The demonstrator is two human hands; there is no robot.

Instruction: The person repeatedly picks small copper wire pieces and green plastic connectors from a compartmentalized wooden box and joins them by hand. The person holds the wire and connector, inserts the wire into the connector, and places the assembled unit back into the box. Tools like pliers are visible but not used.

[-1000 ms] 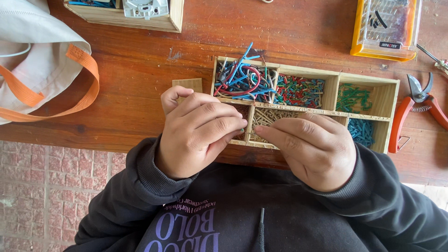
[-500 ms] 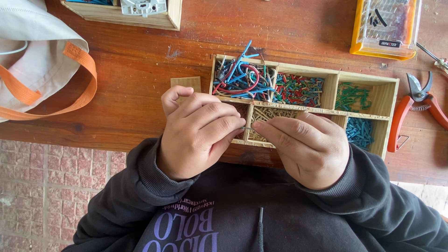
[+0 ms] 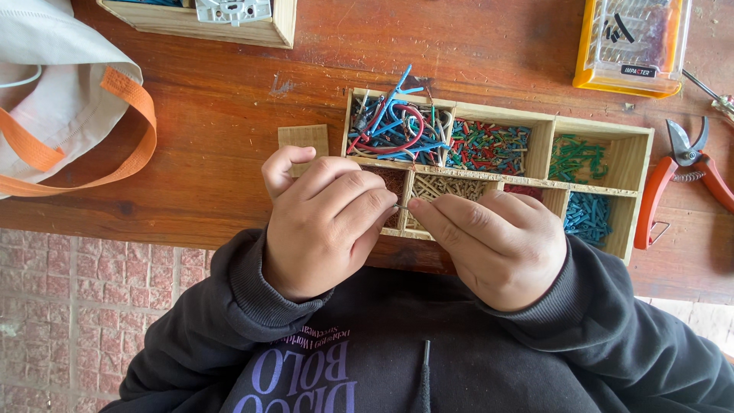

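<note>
Over the wooden compartment tray (image 3: pixel 639 153), left hand (image 3: pixel 325 222) and right hand (image 3: pixel 497 245) pinch one small wire piece (image 3: pixel 401 207) between fingertips. Compartments already hold sorted coloured bits; tangled wires (image 3: pixel 394 126) remain.

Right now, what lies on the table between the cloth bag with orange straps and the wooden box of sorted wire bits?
In the head view, only a small wooden block on bare table.

We see a reddish wooden table (image 3: pixel 229 115) carrying a compartment box (image 3: pixel 634 160) near its front edge, red pliers (image 3: pixel 684 180), an orange case (image 3: pixel 631 46) and a cloth bag (image 3: pixel 53 99).
</note>
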